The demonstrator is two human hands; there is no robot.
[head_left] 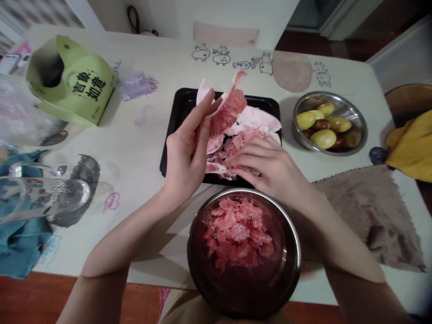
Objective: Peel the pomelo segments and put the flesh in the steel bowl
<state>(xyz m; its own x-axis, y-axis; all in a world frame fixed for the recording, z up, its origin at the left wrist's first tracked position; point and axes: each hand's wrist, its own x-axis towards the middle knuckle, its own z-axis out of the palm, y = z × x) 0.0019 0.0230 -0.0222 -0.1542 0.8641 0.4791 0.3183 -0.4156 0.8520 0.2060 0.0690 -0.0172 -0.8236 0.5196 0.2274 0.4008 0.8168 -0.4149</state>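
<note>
Wedge, pinched in my left hand, slants away rightward, beyond and left of my right hand, bent over scraps, its hold I cannot tell.

Single head view: camera riding on wearer's head, looking forward and steeply down across table. Metal bowl lying nearest lens, lower centre; left hand and right hand falling mid-frame, around black tray. Table's far edge crossing upper frame; reddish floor showing along bottom.
</note>
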